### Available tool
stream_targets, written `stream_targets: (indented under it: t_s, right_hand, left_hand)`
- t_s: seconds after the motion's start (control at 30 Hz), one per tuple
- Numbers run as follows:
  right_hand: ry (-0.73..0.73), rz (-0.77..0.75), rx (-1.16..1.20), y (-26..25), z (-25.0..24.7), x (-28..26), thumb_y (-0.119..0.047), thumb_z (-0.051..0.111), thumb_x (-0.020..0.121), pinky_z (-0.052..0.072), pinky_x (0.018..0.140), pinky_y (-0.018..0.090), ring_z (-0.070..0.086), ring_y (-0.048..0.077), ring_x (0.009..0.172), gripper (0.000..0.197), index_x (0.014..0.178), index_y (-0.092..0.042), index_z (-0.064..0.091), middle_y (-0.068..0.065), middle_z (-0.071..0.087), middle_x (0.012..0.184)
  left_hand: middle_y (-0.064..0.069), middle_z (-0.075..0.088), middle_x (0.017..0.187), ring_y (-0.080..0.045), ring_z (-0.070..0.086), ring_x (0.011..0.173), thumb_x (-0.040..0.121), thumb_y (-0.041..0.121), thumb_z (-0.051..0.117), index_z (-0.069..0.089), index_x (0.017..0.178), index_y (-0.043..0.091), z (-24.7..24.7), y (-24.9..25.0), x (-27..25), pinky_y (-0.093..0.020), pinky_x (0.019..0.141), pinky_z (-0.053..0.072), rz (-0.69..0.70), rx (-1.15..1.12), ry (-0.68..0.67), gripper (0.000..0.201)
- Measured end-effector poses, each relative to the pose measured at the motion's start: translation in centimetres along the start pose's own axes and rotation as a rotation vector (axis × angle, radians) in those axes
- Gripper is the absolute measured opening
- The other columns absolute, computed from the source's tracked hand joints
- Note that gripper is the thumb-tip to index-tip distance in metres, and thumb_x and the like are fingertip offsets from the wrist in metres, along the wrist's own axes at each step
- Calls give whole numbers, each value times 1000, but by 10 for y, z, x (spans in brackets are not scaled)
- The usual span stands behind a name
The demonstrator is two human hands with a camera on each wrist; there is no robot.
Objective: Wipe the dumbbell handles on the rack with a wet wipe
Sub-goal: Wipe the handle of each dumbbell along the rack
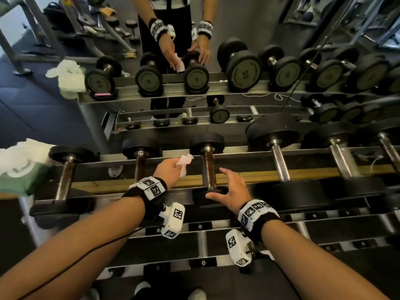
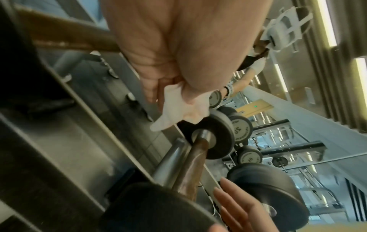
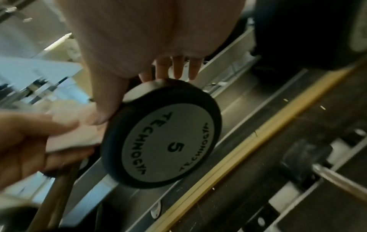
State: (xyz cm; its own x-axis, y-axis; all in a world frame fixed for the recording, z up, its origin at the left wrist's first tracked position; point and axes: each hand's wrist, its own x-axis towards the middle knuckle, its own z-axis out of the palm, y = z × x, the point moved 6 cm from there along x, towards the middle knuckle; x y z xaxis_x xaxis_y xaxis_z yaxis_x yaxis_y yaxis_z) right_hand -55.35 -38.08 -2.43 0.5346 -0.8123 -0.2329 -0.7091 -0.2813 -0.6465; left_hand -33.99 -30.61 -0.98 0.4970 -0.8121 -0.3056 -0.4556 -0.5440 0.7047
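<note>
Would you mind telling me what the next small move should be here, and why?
Probably bring the left hand rightward and wrap the wet wipe around the dumbbell handle beside it. The wipe is pinched in that hand and hangs just short of the handle, not touching it, while the open right hand rests at the near end of that dumbbell, seemingly steadying it.

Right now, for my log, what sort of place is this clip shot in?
Most likely a gym's free-weights area. A long metal rack holds a row of black dumbbells, a wall mirror behind it reflects them, and the left hand holds a wet wipe.
</note>
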Motion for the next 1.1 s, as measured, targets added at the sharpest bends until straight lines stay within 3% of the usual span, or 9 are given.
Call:
stream_targets:
  t_s: [0.13, 0.3, 0.4, 0.53, 0.67, 0.83, 0.93, 1.03, 1.1]
  right_hand:
    - [-83, 137, 187, 22, 14, 4, -56, 84, 63, 27, 117, 43, 23, 21, 146, 114, 153, -33, 18, 0, 22, 160]
    - [-174, 160, 356, 28, 23, 7, -52, 85, 66, 22, 118, 48, 11, 24, 150, 118, 152, -43, 4, 0, 5, 165]
    - [-153, 140, 386, 29, 24, 7, -47, 85, 69, 22, 115, 44, 12, 22, 150, 116, 152, -44, 3, -2, 6, 165]
    - [-125, 94, 415, 29, 23, 5, -39, 83, 73, 26, 105, 30, 27, 18, 142, 95, 145, -38, 21, -2, 25, 156]
    - [-43, 43, 385, 29, 22, 2, -36, 83, 74, 32, 97, 23, 40, 12, 124, 69, 125, -36, 36, -9, 38, 129]
    - [15, -47, 287, 28, 25, -7, -44, 74, 80, 36, 90, 21, 42, 10, 110, 45, 110, -34, 43, -13, 38, 110]
    - [9, -97, 243, 25, 27, -13, -42, 67, 87, 36, 87, 18, 42, 8, 104, 32, 106, -31, 44, -15, 39, 106]
    - [-27, -109, 251, 27, 27, -17, -38, 64, 91, 35, 86, 12, 43, 6, 106, 27, 108, -32, 45, -14, 41, 109]
    - [-43, -123, 253, 29, 27, -20, -34, 62, 93, 33, 88, 9, 43, 6, 109, 26, 113, -30, 45, -11, 42, 113]
  left_hand:
    - [-6, 62, 134, -24, 54, 125, 103, 18, 42, 57, 137, 21, 27, 1, 2, -27, 96, 35, -18, -147, 44, 37]
    - [-7, 60, 135, -23, 54, 124, 105, 17, 40, 52, 141, 19, 43, 15, 15, -34, 102, 40, -3, -254, 115, 39]
    - [-4, 62, 131, -20, 56, 120, 104, 17, 41, 52, 141, 23, 50, 21, 30, -27, 96, 41, 27, -295, 112, 39]
    - [9, 62, 117, -5, 57, 105, 101, 13, 46, 54, 138, 34, 68, 20, 34, -11, 80, 39, 85, -350, 28, 43]
    - [13, 62, 119, 15, 53, 91, 100, 12, 47, 51, 135, 44, 80, 8, 24, 0, 71, 39, 129, -374, -42, 47]
    - [14, 63, 116, 4, 61, 90, 102, 19, 44, 39, 125, 68, 84, 1, 3, -19, 83, 52, 188, -204, -157, 55]
    - [4, 65, 123, -11, 64, 103, 101, 14, 44, 42, 137, 54, 81, 0, 3, -23, 87, 51, 185, -91, -212, 54]
    - [3, 65, 126, -9, 59, 110, 99, 8, 45, 51, 138, 39, 69, 2, 12, -27, 98, 45, 140, -154, -163, 51]
    - [6, 64, 125, -5, 56, 108, 98, 6, 46, 53, 138, 36, 58, 4, 17, -20, 92, 44, 120, -228, -53, 51]
